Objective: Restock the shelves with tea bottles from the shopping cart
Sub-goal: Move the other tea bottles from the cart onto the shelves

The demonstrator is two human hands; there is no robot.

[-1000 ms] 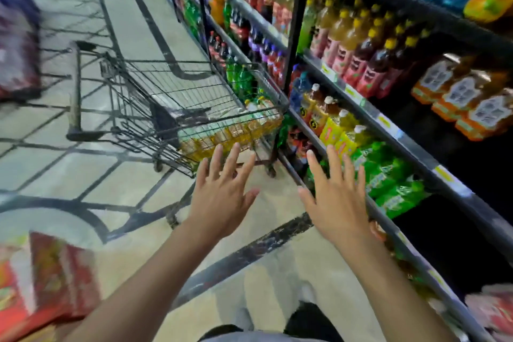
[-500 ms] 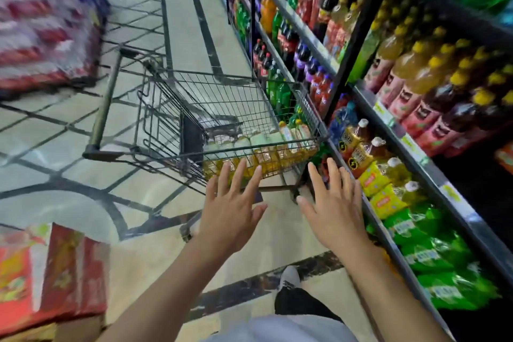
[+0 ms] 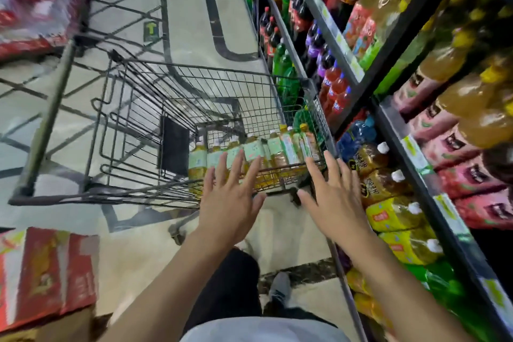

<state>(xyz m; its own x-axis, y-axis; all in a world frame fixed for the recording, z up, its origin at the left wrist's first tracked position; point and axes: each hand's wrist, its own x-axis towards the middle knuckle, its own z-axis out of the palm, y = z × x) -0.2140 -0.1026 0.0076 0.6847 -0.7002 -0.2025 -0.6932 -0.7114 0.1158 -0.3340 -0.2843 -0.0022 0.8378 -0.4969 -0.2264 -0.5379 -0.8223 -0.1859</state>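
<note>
Both hands empty, fingers spread straight, nothing in either grip. Left hand [image 3: 230, 203] and right hand [image 3: 334, 200] reach forward side by side, palms down, toward the near end of the shopping cart [image 3: 177, 130].

Key relation: the tea bottles [image 3: 249, 155] lie straight ahead of and below both hands, packed in one row along the cart's near wall, on the basket floor. Row runs left to right across the reach. Each bottle's long axis looks to run away from the person, caps toward the far end, though the wire and blur make the tilt hard to call.

Left fingertips overlap the middle of the row in view; right fingertips sit over its right end, by the cart's corner. Depth unclear, so can't tell whether either touches wire or bottle yet. Judgement: both about equally near, each to its own half, so a two-handed pick seems likely, reaching over the near wall and down.

Shelves [image 3: 416, 147] run along the right, just beside the cart, stocked with bottled drinks. Red boxes [image 3: 47, 272] sit at lower left on the floor.
</note>
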